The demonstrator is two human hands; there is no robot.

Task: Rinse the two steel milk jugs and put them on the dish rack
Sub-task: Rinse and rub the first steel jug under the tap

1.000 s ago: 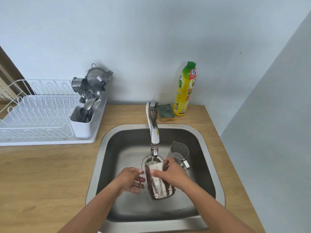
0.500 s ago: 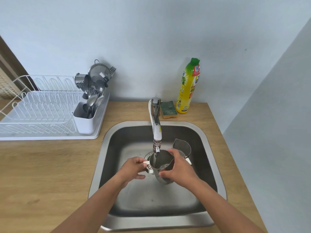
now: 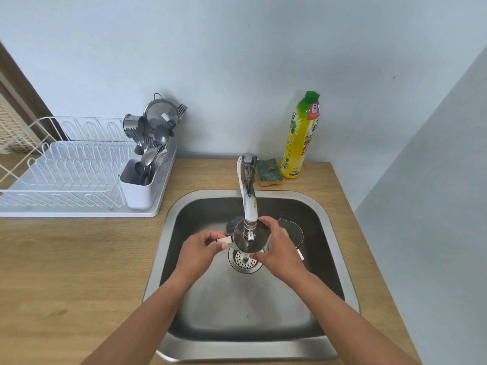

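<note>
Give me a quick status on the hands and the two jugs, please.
Left hand on handle, right hand on body of held milk jug under tap. Second milk jug waits in sink. Dish rack unobstructed.

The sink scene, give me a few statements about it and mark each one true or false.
1. Both hands hold a jug under the tap. True: left hand at the handle, right hand on the body.
2. The second jug sits on the rack. False: it stands in the sink.
3. The sponge lies beside the soap bottle. True.
4. The rack's cutlery holder is empty. False: it holds utensils.
</note>
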